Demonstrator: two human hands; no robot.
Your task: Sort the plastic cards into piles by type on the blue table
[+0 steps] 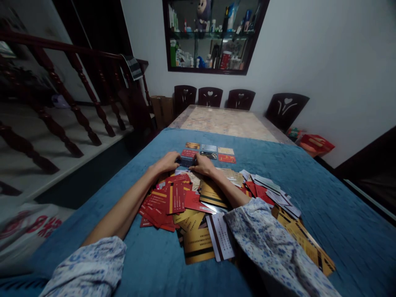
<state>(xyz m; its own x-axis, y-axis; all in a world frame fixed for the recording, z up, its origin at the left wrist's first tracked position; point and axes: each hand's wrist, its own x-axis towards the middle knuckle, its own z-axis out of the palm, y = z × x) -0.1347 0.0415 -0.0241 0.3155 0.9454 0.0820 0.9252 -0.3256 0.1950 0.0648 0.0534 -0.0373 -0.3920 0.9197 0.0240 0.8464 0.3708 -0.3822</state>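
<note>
A heap of plastic cards [198, 206], red, gold and white, lies on a blue cloth [309, 185] that covers the near part of a table. Past the heap, a few cards [210, 152] are laid out flat in two short rows. My left hand [167, 162] and my right hand [202, 164] meet at the far edge of the heap. Their fingers are curled together around a dark card [186, 161] between them, just in front of the laid-out rows. Both forearms rest across the heap.
Beyond the cloth the bare marbled tabletop [225, 121] runs to several dark chairs [210, 97] against the wall. A glass-fronted niche [213, 35] holds bottles. A wooden stair railing [77, 82] runs along the left. A red bag [315, 144] lies on the floor at right.
</note>
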